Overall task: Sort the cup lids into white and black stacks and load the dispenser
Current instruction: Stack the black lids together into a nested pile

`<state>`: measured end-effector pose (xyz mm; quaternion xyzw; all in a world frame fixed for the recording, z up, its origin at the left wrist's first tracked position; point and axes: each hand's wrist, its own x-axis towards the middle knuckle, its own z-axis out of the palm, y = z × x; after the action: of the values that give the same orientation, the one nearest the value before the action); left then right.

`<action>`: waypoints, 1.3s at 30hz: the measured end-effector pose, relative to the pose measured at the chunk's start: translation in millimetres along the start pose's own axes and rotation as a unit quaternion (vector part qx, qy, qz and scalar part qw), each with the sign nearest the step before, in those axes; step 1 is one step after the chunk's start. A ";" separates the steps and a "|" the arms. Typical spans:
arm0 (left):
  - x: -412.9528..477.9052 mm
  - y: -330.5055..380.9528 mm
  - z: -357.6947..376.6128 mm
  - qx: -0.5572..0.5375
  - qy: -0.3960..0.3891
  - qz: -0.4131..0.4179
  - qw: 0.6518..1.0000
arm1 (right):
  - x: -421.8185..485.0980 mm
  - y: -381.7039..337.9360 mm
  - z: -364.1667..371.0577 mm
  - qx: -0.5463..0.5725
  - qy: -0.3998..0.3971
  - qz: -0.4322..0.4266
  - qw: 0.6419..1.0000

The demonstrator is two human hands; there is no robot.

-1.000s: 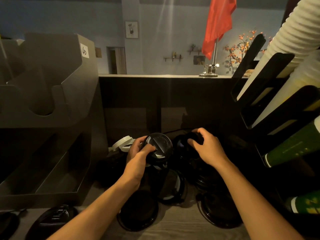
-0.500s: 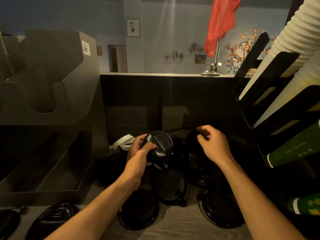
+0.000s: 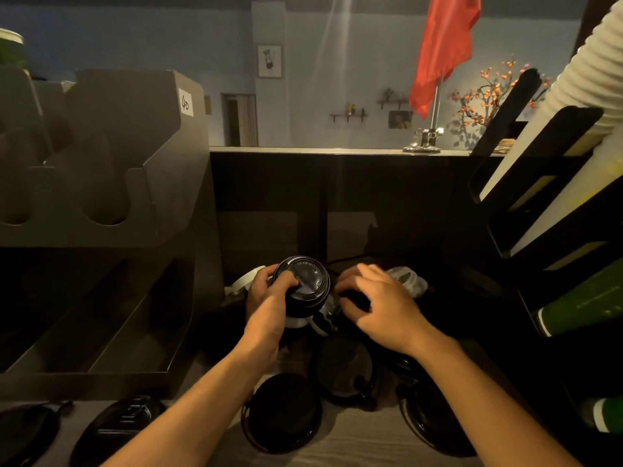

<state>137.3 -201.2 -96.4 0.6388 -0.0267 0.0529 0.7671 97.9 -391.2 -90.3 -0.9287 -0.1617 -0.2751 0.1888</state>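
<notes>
Near the middle of the counter (image 3: 354,446), your right hand (image 3: 379,303) has swung left and dropped since half a second ago, when it hovered higher and farther right. Now it sits just beside the stack of black lids (image 3: 303,284). With it moved, a pale lid (image 3: 406,281) shows behind its knuckles. Your left hand (image 3: 268,306) hasn't budged: fingers wrapped round the stack, thumb across the top lid. Your right fingers curl downward with the tips in shadow, so I can't tell if they've got hold of anything. A white lid (image 3: 243,282) peeks out behind your left fingers. Loose black lids (image 3: 283,412) lie nearer on the wood. The grey dispenser (image 3: 135,183) stands at left, a cup rack (image 3: 553,210) at right, and a red flag (image 3: 445,52) on the far ledge (image 3: 303,150).
</notes>
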 end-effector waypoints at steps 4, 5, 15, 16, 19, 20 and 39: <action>-1.7 2.0 0.4 -0.018 0.020 0.009 1.000 | -1.0 -4.6 14.4 -0.095 -0.081 -0.017 0.992; -1.8 2.4 0.1 -0.019 0.017 0.011 1.000 | -1.4 -4.3 15.1 -0.118 -0.098 -0.021 0.988; -5.9 0.5 -1.0 0.025 -0.033 0.018 0.999 | -3.9 1.3 11.8 -0.094 -0.090 0.029 0.991; -6.2 0.9 -1.2 0.028 -0.036 0.019 0.999 | -3.7 1.5 12.0 -0.079 -0.086 0.041 0.992; -6.8 -0.2 -1.1 0.030 -0.042 0.021 0.998 | -0.2 2.2 10.8 0.020 -0.040 0.092 0.995; -7.8 0.3 -1.5 0.031 -0.044 0.022 0.998 | 0.7 1.0 8.8 0.066 -0.017 0.110 0.992; -91.1 21.4 -49.1 -0.048 -0.114 0.079 0.989 | -17.8 -104.2 -16.5 0.521 0.040 0.230 0.821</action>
<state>43.1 -153.4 -94.3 0.5989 -0.1669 0.0394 0.7822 34.2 -310.7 -60.3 -0.6903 -0.0548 -0.1357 0.7086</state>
